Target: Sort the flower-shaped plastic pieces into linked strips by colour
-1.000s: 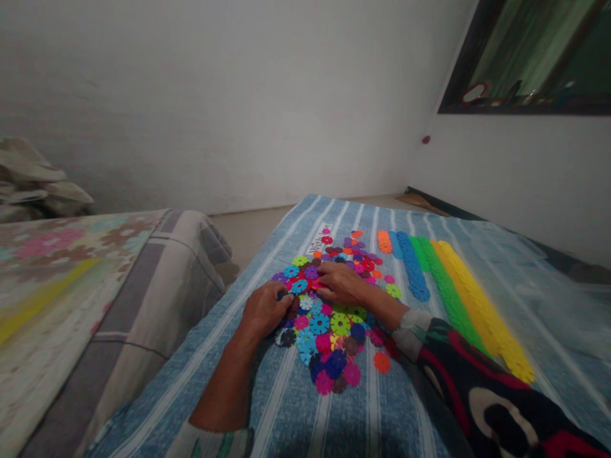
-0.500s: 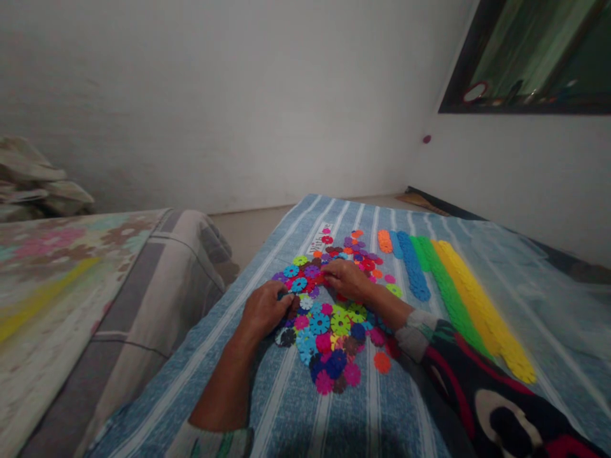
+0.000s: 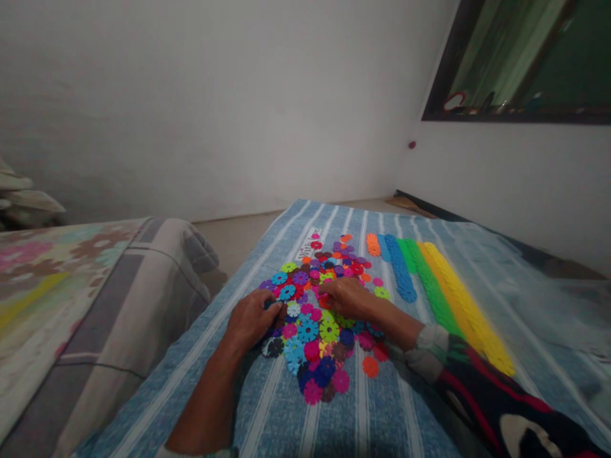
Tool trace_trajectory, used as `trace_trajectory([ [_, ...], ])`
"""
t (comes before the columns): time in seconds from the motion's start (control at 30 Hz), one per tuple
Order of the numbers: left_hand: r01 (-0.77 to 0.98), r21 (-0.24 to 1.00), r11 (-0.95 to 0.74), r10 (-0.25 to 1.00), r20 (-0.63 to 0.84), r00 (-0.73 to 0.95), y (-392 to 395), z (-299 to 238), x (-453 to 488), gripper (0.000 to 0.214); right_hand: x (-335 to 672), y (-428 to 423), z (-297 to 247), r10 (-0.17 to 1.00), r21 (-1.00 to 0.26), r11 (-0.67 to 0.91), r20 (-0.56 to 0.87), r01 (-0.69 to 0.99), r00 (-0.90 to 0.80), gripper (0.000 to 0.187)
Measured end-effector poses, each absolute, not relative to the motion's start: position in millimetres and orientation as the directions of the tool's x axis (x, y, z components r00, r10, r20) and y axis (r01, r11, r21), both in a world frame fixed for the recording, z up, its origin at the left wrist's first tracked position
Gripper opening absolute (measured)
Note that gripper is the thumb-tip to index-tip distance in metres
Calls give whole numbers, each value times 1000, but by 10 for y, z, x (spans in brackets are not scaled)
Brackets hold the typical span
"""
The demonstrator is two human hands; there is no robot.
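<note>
A pile of plastic interlocking snowflake discs [image 3: 308, 330] in many colours lies spread over a striped blue cloth [image 3: 267, 420]. At its left edge is my left hand [image 3: 252, 320], fingers curled and thumb pressed in; something dark shows by the fingertips, too small to name for sure. My right hand [image 3: 347, 298] reaches over the middle of the pile with its fingers bent and pinched together. Close under those fingertips is an orange-red disc [image 3: 325, 303]; whether it is gripped or only touched is hidden.
To the right lie sorted rows of discs: a short orange row [image 3: 373, 245], a blue row [image 3: 401, 270], a green row [image 3: 432, 296] and a yellow row [image 3: 470, 312]. Clear plastic [image 3: 539, 305] covers the far right. A lettered strip [image 3: 308, 245] lies behind the pile.
The whole view has shifted, so everything sits slightly further left. My right hand has come a little nearer to me over the pile. My left hand stays at the pile's left edge.
</note>
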State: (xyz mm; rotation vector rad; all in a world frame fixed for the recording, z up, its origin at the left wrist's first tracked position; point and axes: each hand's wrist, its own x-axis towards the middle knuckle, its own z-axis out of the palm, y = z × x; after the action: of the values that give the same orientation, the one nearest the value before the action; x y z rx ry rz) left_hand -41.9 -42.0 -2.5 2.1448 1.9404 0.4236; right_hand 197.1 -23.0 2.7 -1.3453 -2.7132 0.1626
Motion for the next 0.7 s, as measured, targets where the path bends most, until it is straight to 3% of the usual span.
trace_trajectory([
  [0.07, 927, 360, -105, 994, 72, 85, -402, -43, -438, 19, 2033, -214, 27, 812, -145, 581, 43, 801, -582, 23],
  [0.17, 918, 381, -113, 992, 92, 84, -373, -82, -469, 20, 2196, -92, 62, 825, -248, 562, 99, 789, -557, 22],
  [0.3, 909, 403, -103, 992, 108, 64, -356, -117, -491, 23, 2587, 285, 172, 905, -374, 426, 184, 824, -384, 20],
  [0.5, 896, 431, -104, 990, 130, 52, -358, -118, -500, 22, 3215, 885, 219, 972, -337, 169, 215, 926, -99, 26],
  [0.7, 893, 438, -100, 992, 110, 58, -360, -112, -514, 21, 3343, 1126, 1, 985, -286, 100, 164, 953, -54, 26],
])
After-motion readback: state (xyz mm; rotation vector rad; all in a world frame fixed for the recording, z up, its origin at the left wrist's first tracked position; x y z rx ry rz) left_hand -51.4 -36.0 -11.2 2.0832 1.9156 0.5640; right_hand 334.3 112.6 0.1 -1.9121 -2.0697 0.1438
